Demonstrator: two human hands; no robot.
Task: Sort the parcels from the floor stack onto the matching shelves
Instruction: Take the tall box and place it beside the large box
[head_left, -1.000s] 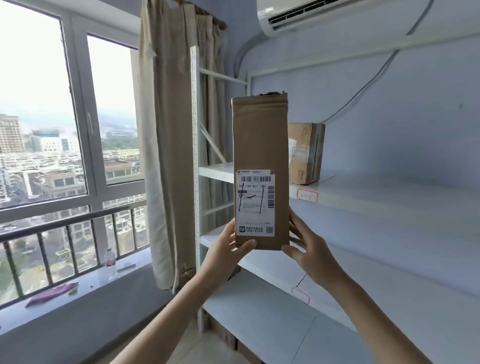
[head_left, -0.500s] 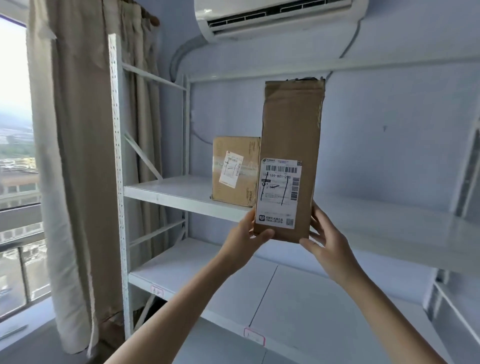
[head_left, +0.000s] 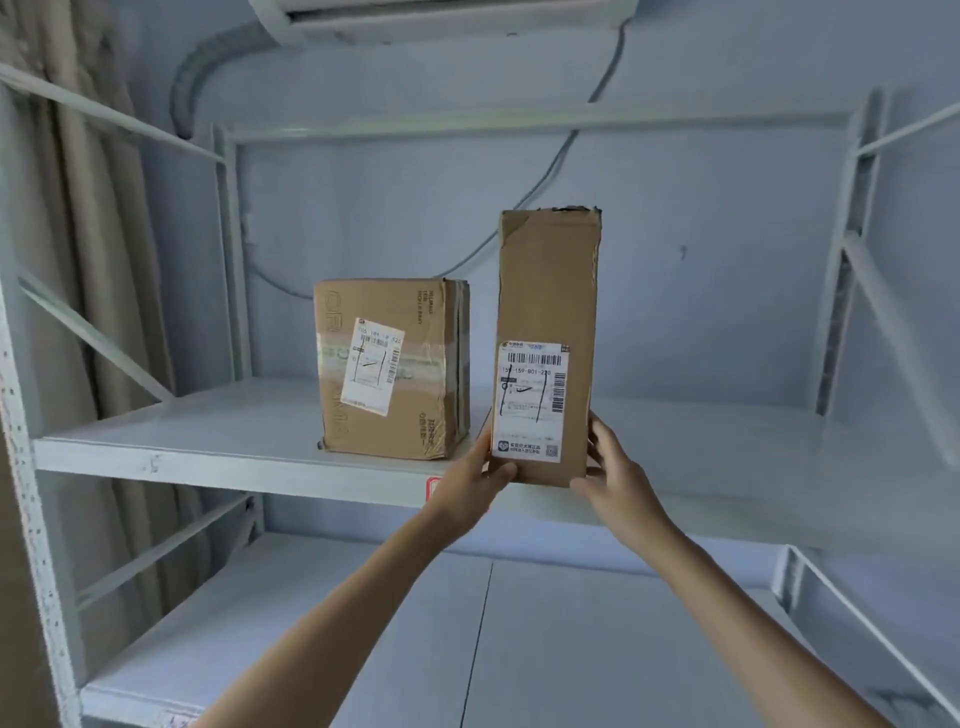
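Parcel (head_left: 545, 312), tall, upright, clasped low by your left hand (head_left: 470, 480) and right hand (head_left: 618, 478) at the shelf (head_left: 208, 452) front edge: top-heavy, may topple forward if released there.

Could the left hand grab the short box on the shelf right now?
Probably not right away: the left hand is busy holding the tall parcel. The short box sits close by with nothing between them.
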